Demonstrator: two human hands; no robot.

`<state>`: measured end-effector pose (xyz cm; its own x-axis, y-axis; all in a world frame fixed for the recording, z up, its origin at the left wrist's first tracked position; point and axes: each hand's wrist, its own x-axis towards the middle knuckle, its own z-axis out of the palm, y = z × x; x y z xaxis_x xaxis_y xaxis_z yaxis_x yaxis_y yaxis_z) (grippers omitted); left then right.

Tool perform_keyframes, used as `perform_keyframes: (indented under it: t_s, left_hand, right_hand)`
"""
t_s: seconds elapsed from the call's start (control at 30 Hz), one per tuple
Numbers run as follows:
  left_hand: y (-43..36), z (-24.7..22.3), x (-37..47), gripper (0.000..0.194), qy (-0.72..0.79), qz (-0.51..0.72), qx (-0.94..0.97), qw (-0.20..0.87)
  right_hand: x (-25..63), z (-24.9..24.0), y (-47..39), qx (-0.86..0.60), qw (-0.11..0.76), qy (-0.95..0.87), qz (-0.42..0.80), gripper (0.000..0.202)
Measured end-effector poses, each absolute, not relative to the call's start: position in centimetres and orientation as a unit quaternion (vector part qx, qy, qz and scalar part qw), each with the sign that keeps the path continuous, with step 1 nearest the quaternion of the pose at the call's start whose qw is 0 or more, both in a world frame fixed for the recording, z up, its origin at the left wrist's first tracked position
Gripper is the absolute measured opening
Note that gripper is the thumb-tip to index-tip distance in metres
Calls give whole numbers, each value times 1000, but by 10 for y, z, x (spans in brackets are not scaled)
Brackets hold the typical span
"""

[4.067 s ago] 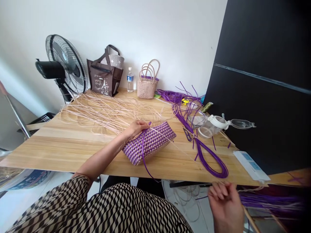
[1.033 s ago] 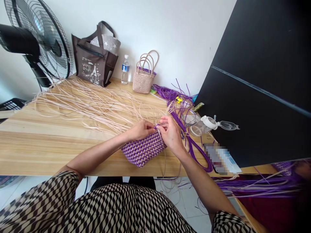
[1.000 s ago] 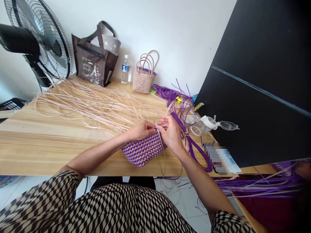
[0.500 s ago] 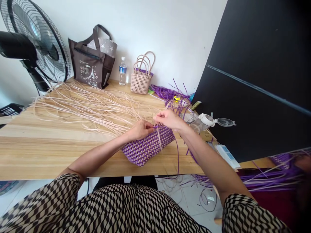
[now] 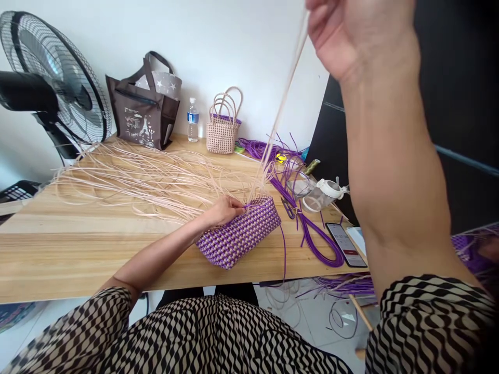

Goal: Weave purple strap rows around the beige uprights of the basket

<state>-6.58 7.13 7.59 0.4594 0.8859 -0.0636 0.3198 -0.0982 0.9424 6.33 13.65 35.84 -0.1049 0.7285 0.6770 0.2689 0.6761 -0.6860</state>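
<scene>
Working remotely, I clamp my left grip (image 5: 226, 210) on the rim of a purple-and-beige woven basket (image 5: 239, 236), which sits tilted on the pale wooden desk (image 5: 97, 249), just below and right of that grip. Thin beige strands (image 5: 286, 88) run up to my right grip (image 5: 339, 41), high above; its fingertips leave the frame, so I cannot tell its closure. A steady pull against a firm left pinch should avoid twisting them.

From my screen I saw the left forearm (image 5: 161, 249) slant low, the left hand (image 5: 226, 210) pinching thumb against fingers; the right forearm (image 5: 397, 166) stood near upright, the right hand (image 5: 343, 34) high (my feed cropped its top), fingers curled, the 2 hands well apart.
</scene>
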Motion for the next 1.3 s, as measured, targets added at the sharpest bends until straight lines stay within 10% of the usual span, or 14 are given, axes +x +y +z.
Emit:
perform_keyframes:
  t_s: [0.3, 0.57, 1.3]
  left_hand:
    - [79, 63, -67, 27, 443, 266, 659, 546]
    - [81, 68, -67, 16, 448, 261, 574, 634]
    - [82, 62, -68, 37, 379, 263, 642, 613]
  right_hand:
    - [79, 309, 192, -547, 318, -771, 68, 70]
    - [77, 187, 96, -392, 47, -916, 74, 14]
    - [86, 105, -1, -389, 50, -920, 19, 21]
